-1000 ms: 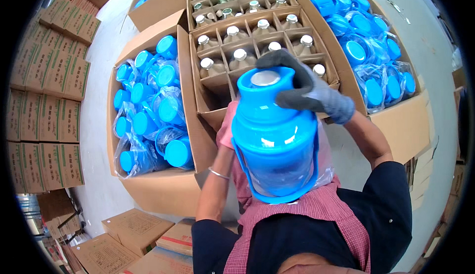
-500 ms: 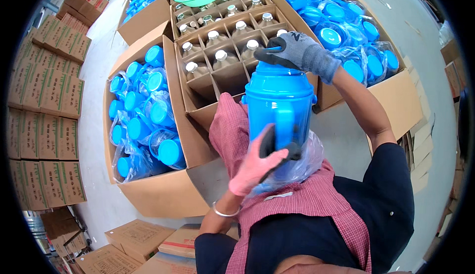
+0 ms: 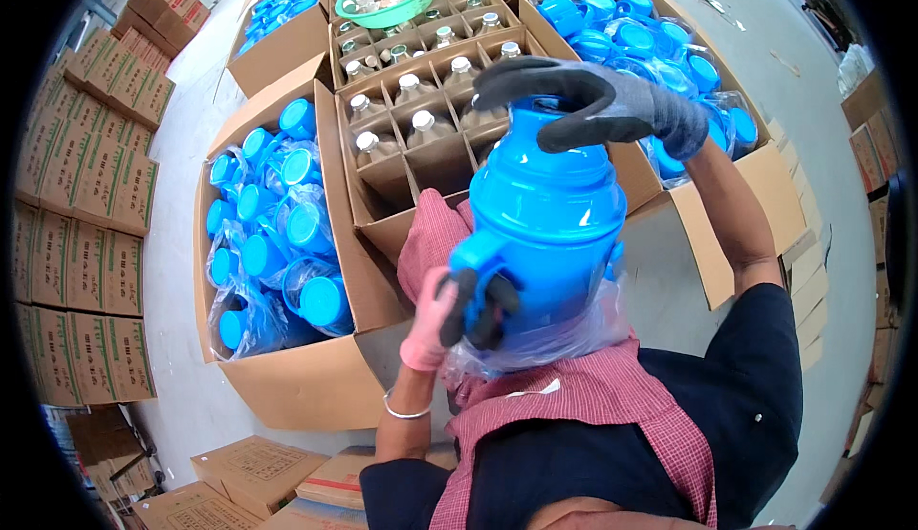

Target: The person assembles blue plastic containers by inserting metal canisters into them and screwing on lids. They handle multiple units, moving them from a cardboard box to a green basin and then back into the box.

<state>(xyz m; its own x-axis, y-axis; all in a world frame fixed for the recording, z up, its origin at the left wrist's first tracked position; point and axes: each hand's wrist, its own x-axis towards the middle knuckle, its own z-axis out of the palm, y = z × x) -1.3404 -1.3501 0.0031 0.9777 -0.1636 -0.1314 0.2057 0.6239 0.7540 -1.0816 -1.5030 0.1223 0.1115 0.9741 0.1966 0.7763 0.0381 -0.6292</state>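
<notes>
A shiny blue thermos jug stands in my lap, tilted slightly, with a clear plastic bag bunched round its base. My left hand, in a pink glove with black fingers, is wrapped round the jug's side handle. At the jug's narrow neck, my right hand, in a grey glove with black fingers, is spread, thumb and fingers apart. Whether those fingers touch the neck is hard to tell.
Ahead is a divided carton of white-capped bottles. Cartons of bagged blue jugs flank it, one left and one right. A green basin of small pale caps sits beyond. Stacked cardboard boxes line the far left.
The jug has turned, bringing its handle to the left, and tilted. My left hand has moved from its front onto the handle. My right hand has opened at the top.
</notes>
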